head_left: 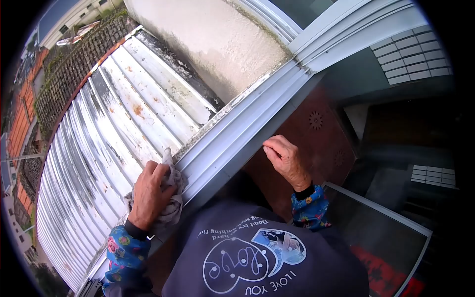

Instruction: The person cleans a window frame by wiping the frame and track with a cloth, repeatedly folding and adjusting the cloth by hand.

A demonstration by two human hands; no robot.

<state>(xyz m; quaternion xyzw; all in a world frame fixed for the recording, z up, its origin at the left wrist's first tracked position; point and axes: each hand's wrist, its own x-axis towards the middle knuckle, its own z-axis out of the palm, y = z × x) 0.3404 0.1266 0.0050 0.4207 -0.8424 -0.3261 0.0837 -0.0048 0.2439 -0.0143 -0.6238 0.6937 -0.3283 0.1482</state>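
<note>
My left hand (149,196) is closed around a crumpled grey cloth (173,195), which bunches out on both sides of the fingers. Hand and cloth are at the outer edge of a white metal window sill track (237,131), above the corrugated roof. My right hand (283,159) hangs on the inner side of the sill, apart from it, with the fingers curled in and the fingertips together. No object shows in that hand, though the inside of the curl is hidden. Both forearms wear blue flowered sleeves with dark cuffs.
Outside lies a corrugated metal roof (133,109) with rust spots, beside a stained concrete wall (213,42). Inside are a reddish-brown patterned surface (309,133) and a framed mesh screen (381,237) leaning at the lower right. A window frame (356,34) runs across the upper right.
</note>
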